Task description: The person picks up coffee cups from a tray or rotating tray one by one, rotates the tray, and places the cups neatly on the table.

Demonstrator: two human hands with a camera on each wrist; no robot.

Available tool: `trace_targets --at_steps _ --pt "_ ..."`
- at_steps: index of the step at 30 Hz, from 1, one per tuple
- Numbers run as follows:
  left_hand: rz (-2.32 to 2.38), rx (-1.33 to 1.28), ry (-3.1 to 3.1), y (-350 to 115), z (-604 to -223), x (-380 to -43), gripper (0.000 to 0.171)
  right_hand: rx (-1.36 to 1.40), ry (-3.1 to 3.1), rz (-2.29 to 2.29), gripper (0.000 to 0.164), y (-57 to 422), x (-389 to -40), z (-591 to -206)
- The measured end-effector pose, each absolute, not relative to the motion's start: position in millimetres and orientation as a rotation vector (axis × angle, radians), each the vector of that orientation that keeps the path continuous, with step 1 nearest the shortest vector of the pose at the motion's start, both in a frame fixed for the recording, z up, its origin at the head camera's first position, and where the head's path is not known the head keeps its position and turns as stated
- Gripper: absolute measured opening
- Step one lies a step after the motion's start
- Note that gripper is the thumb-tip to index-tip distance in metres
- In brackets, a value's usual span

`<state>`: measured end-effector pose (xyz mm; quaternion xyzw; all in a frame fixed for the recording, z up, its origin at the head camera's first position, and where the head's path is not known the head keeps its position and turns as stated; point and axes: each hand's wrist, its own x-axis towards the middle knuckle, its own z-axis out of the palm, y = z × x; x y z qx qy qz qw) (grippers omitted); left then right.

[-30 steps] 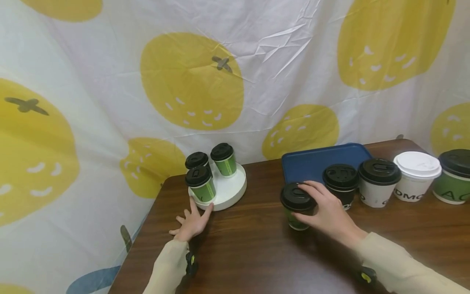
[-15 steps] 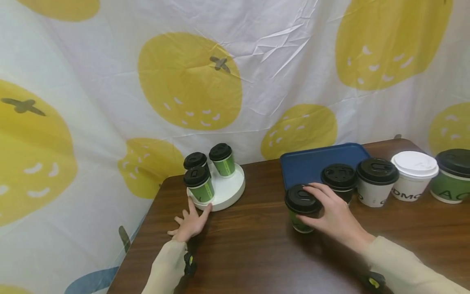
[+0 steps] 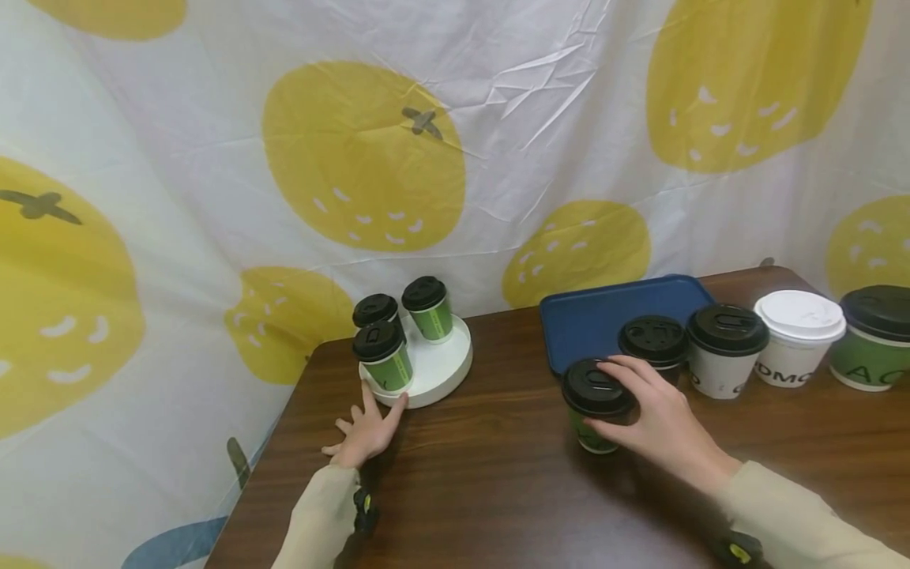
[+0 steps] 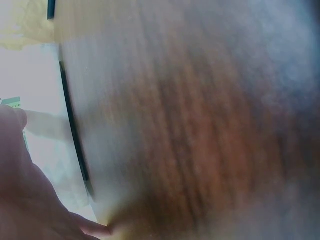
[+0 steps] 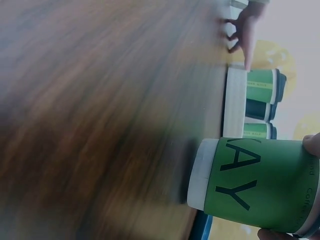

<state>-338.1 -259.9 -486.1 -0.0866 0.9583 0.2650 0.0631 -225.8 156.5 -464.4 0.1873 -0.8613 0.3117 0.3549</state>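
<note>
Surface (image 3: 483, 494), dark wood; row of four lidded cups (image 3: 727, 370), standing partly in the way of the blue tray; blue tray (image 3: 590, 328), set back; white round tray (image 3: 444, 387), bearing three small cups (image 3: 389, 370) grouped left and rear; left grip (image 3: 364, 433), fingers spread, touching its near rim, presumably to steady it; green cup (image 3: 593, 399), upright, well apart from the white tray; right grip (image 3: 664, 419), pinching it near the lid, probably to keep it level.
</note>
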Motion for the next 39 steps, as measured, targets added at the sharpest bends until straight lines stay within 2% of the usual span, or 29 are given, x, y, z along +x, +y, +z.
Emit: trace_targets --at_steps 22,39 --pt "0.794 -0.269 2.889 -259.2 -486.9 -338.8 0.112 0.448 -2.193 0.75 0.078 179.0 -214.2 -466.7" --pt "0.801 -0.266 2.88 -257.8 -485.3 -338.8 0.111 0.409 -2.197 0.73 0.078 198.0 -206.5 -467.1"
